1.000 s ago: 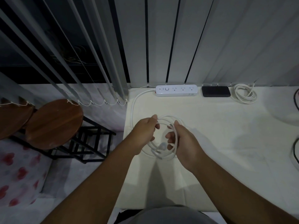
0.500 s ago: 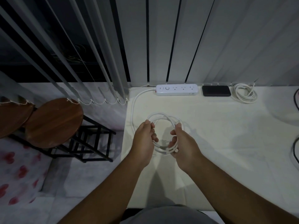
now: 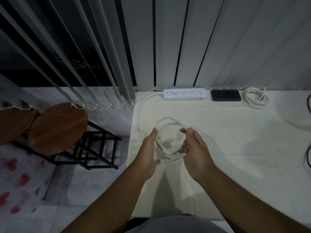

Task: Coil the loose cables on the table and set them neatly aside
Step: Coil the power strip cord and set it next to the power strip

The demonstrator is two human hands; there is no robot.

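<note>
A white cable lies wound in several loops near the left edge of the cream table. My left hand rests against the coil's left side with its fingers nearly straight. My right hand holds the coil's right side, fingers curled round the strands, thumb and forefinger pinching the top loop. The cable's white plug end shows inside the coil beside my right fingers. Its other end runs up the table's left edge to a white power strip.
A black flat device and a second coiled white cable lie at the back by the vertical blinds. Black cables show at the right edge. Two round wooden stools stand left of the table.
The coil has come down from my hands' lifted hold to lie on the table. My left hand has loosened its grip and now lies along the coil's side.
</note>
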